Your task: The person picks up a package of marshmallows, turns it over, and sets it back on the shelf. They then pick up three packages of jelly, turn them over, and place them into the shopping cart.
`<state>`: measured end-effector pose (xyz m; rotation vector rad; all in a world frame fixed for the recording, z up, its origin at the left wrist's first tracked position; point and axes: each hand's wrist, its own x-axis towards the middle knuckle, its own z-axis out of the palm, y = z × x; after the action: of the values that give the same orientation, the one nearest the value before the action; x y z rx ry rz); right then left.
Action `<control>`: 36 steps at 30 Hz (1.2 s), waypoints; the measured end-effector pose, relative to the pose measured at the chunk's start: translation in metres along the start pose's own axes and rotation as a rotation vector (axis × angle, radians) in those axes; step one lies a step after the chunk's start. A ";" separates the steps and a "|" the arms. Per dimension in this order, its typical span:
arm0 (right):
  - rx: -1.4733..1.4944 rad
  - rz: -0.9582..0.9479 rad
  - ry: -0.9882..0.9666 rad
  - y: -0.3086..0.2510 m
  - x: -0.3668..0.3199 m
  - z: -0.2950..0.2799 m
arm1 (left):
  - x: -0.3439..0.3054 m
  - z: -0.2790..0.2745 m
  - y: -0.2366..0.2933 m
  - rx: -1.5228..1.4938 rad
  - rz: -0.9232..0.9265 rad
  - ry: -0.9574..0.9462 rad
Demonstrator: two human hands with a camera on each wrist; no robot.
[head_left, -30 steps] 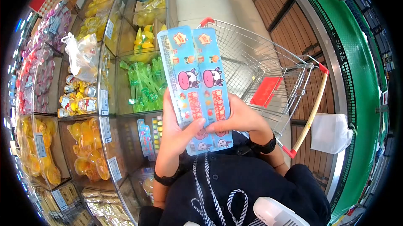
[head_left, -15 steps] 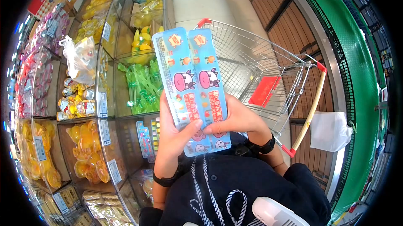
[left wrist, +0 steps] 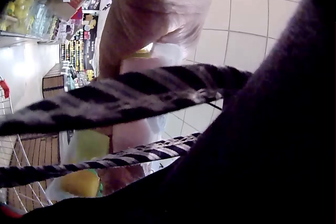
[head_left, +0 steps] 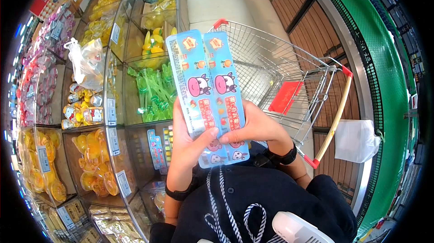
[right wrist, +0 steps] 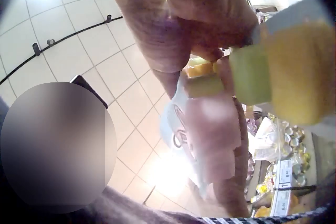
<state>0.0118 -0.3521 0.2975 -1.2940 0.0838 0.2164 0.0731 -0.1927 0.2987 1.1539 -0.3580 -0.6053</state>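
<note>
In the head view, both hands hold a light-blue jelly-cup pack (head_left: 205, 94) in front of the body. Two strips side by side carry cow faces and red lettering. My left hand (head_left: 187, 139) grips the lower left edge, thumb laid across the front. On the opposite edge my right hand (head_left: 260, 130) grips likewise, its thumb tip close to the left one. The right wrist view catches the cups from below, with a yellow cup (right wrist: 302, 71) beside green and pink ones. Striped drawstrings (left wrist: 126, 98) cross the left wrist view and partly cover the cups.
Clear bins of sweets stand on the left, with green packets (head_left: 153, 89) and orange ones (head_left: 96, 166). A plastic bag (head_left: 86, 64) lies on the bins. Beyond the pack is a wire shopping cart (head_left: 266, 58). A white bag (head_left: 356, 141) hangs by the green-edged counter (head_left: 384, 107) on the right.
Over the first half second the pack shifts slightly left in the head view. Since then it has stayed almost still, with both hands keeping their grip.
</note>
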 end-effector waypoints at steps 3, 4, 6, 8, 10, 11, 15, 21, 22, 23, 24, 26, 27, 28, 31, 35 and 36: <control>-0.065 -0.018 0.049 0.000 0.001 0.001 | 0.002 -0.002 -0.002 0.020 -0.022 0.008; -0.096 -0.042 0.070 0.001 0.001 0.001 | 0.003 -0.002 -0.002 0.040 -0.012 0.021; -0.074 -0.073 0.086 0.002 0.002 0.002 | 0.005 -0.001 0.000 0.080 0.007 0.046; -0.095 -0.094 0.098 0.004 0.003 0.002 | 0.007 -0.002 -0.005 0.069 0.054 0.086; -0.140 -0.116 0.106 0.007 0.005 0.001 | 0.008 -0.002 -0.008 0.047 0.077 0.109; -0.152 -0.131 0.110 0.009 0.006 0.000 | 0.008 -0.002 -0.008 0.031 0.077 0.112; -0.142 -0.252 0.151 0.023 0.010 -0.003 | 0.007 -0.001 -0.007 -0.014 0.068 0.134; -0.209 -0.292 0.309 0.020 0.006 -0.012 | 0.009 -0.016 -0.012 -0.083 0.123 0.266; -0.228 -0.306 0.325 0.020 0.005 -0.014 | 0.009 -0.019 -0.011 -0.098 0.125 0.275; -0.165 -0.268 0.318 0.016 0.003 -0.014 | 0.009 -0.020 -0.009 -0.090 0.130 0.294; -0.145 -0.262 0.312 0.013 0.002 -0.014 | 0.009 -0.022 -0.009 -0.086 0.138 0.290; -0.106 -0.254 0.300 0.008 0.000 -0.015 | 0.010 -0.024 -0.008 -0.077 0.155 0.280; -0.031 -0.216 0.274 0.007 -0.002 -0.016 | 0.010 -0.024 -0.008 -0.073 0.159 0.275; 0.044 -0.178 0.247 0.007 -0.005 -0.017 | 0.010 -0.024 -0.008 -0.069 0.162 0.271; 0.115 -0.252 0.303 0.010 -0.003 -0.016 | 0.010 -0.025 -0.009 -0.073 0.160 0.265; 0.520 -0.322 0.211 0.005 0.002 -0.021 | 0.009 -0.023 -0.007 -0.055 0.126 0.274; 0.678 -0.322 0.147 0.005 0.003 -0.024 | 0.009 -0.023 -0.008 -0.061 0.125 0.268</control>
<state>0.0148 -0.3739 0.2853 -0.6306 0.0647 -0.1773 0.0913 -0.1832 0.2826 1.1282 -0.1792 -0.3439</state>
